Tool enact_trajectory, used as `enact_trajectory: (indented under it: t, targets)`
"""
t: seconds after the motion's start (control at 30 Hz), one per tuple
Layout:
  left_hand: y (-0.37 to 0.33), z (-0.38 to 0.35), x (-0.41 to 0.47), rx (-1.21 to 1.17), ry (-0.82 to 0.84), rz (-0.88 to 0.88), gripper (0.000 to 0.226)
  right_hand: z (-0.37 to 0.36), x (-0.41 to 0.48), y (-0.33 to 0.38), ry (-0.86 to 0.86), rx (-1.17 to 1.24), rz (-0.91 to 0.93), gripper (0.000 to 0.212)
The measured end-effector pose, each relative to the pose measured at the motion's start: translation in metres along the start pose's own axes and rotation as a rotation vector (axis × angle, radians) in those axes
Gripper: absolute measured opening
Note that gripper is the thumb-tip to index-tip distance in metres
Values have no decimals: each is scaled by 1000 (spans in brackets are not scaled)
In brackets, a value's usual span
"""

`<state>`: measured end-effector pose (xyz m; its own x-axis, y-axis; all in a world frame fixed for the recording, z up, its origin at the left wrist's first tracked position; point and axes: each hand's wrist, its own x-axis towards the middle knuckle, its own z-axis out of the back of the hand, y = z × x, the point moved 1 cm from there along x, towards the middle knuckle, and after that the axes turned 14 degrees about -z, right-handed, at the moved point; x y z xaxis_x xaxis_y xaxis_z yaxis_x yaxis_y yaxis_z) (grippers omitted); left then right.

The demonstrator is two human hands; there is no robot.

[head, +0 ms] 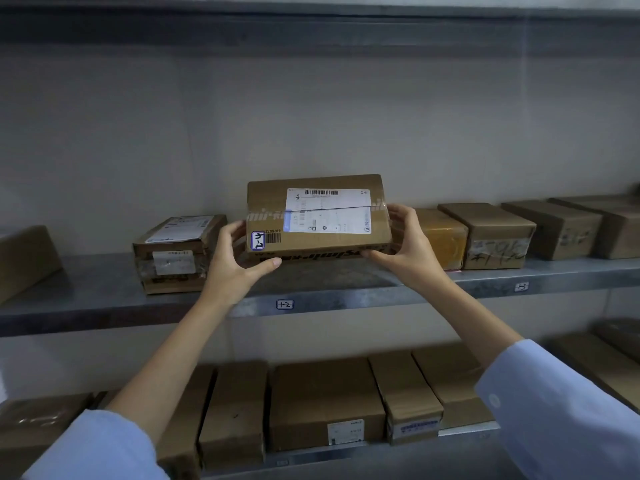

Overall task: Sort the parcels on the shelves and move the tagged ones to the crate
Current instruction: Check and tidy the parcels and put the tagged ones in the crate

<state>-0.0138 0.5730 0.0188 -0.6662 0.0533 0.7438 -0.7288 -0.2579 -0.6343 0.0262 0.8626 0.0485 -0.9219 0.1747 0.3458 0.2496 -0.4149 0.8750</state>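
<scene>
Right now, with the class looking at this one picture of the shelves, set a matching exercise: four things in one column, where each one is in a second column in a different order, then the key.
Column 1
1. labelled parcel
2. yellowish parcel
3. battered parcel
4. shelf tag

Column 2
A. stuck on the front edge of the shelf
B. on the shelf, just beside the right hand
C. gripped between both hands
D. on the shelf, just beside the left hand

Pairs: 1-C, 2-B, 3-D, 4-A
</scene>
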Motion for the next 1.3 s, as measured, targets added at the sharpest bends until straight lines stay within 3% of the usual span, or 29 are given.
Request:
enact_trajectory:
  t: [0.33,0.67,1.3]
  targets:
    - [3,5,0,35,-39,-44,72,-3,1,1,19,10,6,83]
    - [-4,0,0,265,-44,-6,67,-9,6,-10,35,-129,-47,78]
    - [3,3,0,299,-1,225,61,-26,21,-26,100,-194,-126,72]
